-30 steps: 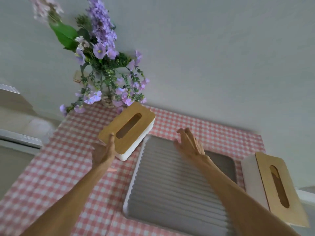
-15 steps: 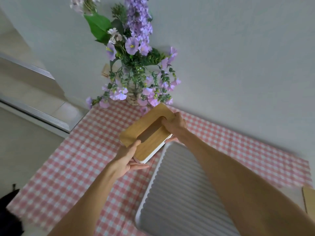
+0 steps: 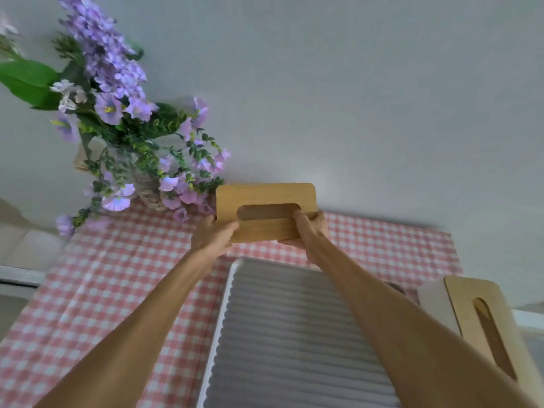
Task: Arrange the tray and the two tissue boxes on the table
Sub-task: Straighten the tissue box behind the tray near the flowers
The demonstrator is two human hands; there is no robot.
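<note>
tray (image 3: 294, 334): grey, ribbed, white rim. Flat on the bench (image 3: 97, 290) under both forearms, nearer than the hands.
second tissue box (image 3: 482, 322): wooden slotted lid, white body, out right of the right hand, just beside the tray's right edge. Untouched.
left hand (image 3: 212, 237): closed on the left end of the held tissue box (image 3: 266, 212), fingers wrapped underneath.
right hand (image 3: 309, 228): closed on the box's right end, one finger at the slot's edge.
held tissue box: between both hands, beyond the tray's far rim, near the wall (image 3: 353, 98). Can't tell if it's seated on the bench or just above it.
change: 1 s ago the box sat skewed left of the tray, hands open; 0.5 s ago both hands took it; now it's turned square, long side along the wall, carried to the tray's far side.
flowers (image 3: 123, 119): purple bunch in a woven vase, far left of the left hand, petals close to the box's left corner.
meaning: first box looks nearly placed. Likely left: set down, release, then deal with the right box.
</note>
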